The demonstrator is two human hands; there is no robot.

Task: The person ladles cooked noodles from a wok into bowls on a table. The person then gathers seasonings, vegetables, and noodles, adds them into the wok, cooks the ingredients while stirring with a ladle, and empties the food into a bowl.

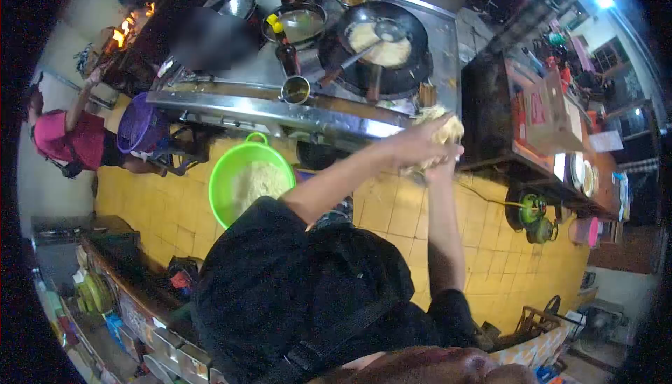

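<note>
1. The left hand [414,147] and the right hand [441,168] come together right of centre, with a pale, noodle-like clump [448,130] held between them. Their fingers are partly closed around it, the left hand across its near side and the right hand below; some fingertips are hidden or blurred.
2. The clump sits in front of the steel counter [238,104], its strands sticking out past the fingers towards the upper edge of the frame.
3. Above the hands, in the upper middle-right, stands a dark wok [418,30] containing pale food [392,53]; a long-handled ladle [389,30] rests in it.
4. Left of the wok are a metal cup [295,91] at the counter's edge, a dark bottle [285,56] with a yellow cap, and a round pan [308,28].
5. Left of centre, below the counter, a bright green bucket [218,184] holds a pale mass [257,182].
6. At far left, another person [70,135] in a pink top stands near a purple basket [134,128]; flames [122,32] burn in the upper left.
7. Yellow tiles [392,209] cover the floor.
</note>
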